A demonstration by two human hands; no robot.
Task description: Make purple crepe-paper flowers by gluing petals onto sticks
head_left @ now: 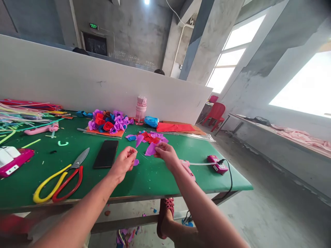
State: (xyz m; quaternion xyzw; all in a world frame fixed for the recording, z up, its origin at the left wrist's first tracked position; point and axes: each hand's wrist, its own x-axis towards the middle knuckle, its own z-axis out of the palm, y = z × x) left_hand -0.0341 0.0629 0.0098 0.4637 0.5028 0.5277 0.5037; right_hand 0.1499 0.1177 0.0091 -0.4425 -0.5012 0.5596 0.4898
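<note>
Two hands work above the green table (144, 179), near its front edge; I log left hand (125, 162) with fingertips pressed together, pinching a purple scrap (136, 162); right hand (167, 155) pinching a purple petal (150, 149); thin wire (142, 155) between them, holder unclear; black phone (106, 154) just left; scissors (60, 179) farther left.

Just below the frame's centre, you hold a creased purple paper petal (150, 149) pinched by its right edge in your right hand (167, 155), while a thin wire (142, 155) slants down-right from the pinched fingertips of your left hand (124, 163).
</note>
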